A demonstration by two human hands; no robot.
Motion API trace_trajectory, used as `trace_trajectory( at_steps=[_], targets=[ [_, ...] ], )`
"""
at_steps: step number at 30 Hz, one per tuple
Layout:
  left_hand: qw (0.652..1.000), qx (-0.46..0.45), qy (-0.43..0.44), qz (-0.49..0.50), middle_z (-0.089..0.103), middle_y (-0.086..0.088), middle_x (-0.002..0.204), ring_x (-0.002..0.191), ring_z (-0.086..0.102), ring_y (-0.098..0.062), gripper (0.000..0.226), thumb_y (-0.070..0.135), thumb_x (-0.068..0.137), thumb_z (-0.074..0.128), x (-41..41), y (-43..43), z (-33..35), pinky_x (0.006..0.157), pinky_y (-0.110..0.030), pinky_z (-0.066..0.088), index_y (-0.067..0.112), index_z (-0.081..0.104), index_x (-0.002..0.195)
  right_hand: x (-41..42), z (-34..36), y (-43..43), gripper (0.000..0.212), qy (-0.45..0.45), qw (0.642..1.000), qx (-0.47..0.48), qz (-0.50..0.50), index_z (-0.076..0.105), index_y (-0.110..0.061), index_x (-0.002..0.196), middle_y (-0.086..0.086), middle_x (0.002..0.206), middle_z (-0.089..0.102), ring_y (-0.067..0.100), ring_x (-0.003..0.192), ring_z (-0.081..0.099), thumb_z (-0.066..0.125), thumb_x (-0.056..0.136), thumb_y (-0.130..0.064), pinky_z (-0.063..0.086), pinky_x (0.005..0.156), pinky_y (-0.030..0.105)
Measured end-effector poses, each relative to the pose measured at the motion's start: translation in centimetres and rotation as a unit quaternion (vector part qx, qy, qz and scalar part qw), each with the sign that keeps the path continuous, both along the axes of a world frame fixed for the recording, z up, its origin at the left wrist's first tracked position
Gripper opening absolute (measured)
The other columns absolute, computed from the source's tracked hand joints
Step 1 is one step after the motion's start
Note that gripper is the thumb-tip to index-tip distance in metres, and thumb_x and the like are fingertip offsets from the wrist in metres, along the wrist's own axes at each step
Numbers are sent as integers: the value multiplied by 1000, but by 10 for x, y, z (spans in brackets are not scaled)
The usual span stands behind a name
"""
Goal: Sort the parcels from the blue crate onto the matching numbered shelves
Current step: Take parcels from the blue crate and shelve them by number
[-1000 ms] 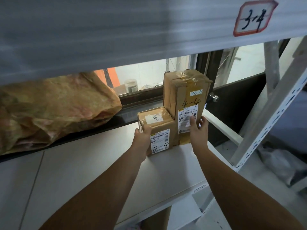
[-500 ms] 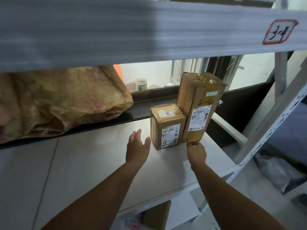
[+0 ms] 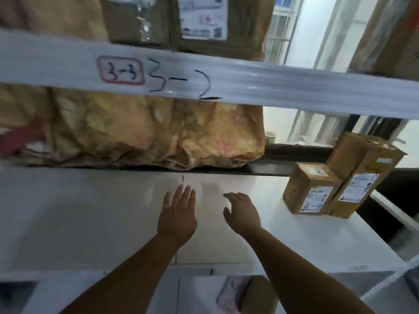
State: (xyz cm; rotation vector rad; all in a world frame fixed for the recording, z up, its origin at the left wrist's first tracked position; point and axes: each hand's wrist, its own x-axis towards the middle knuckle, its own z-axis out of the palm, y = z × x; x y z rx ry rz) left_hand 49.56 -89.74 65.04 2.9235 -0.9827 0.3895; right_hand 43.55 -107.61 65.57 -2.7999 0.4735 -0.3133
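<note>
A large crumpled bundle of yellow-brown plastic wrapping (image 3: 147, 132) is slumping across the left and middle of the view, its wrinkled skin catching pink and pale yellow patches. Behind it, to the right, a dark horizontal window frame (image 3: 299, 151) is running along the back. A small pale cylindrical container (image 3: 270, 137) is standing on the ledge there, just beside the bundle's right end. Higher up, a window with white bars (image 3: 281, 23) is letting in bright daylight. At the far right, a dark wall panel (image 3: 396, 191) is showing below the frame.
</note>
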Motion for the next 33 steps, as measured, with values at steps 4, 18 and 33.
trace_trajectory(
  at_steps=[4,18,33],
  targets=[
    [989,-11,7,149,-2,-8,161,148,-3,-25,70,31,96,35,18,130,4,118,-49,-2,8,0,152,45,13,117,59,33,994,-23,106,30,-22,151,3,158,28,22,146,20,49,96,-31,24,116,33],
    [863,-57,76,496,-13,-9,159,145,-16,-30,70,42,99,28,-63,494,3,116,-50,-6,11,-6,152,104,9,514,67,24,884,-82,460,21,-24,153,3,162,13,24,148,14,52,95,-32,16,118,34],
    [608,-58,250,751,-10,-9,160,147,-12,-28,74,29,99,35,-218,639,-101,119,-46,4,10,-15,150,77,-97,742,68,151,672,-174,704,14,-23,155,8,163,7,29,149,7,47,95,-21,21,117,39]
  ],
)
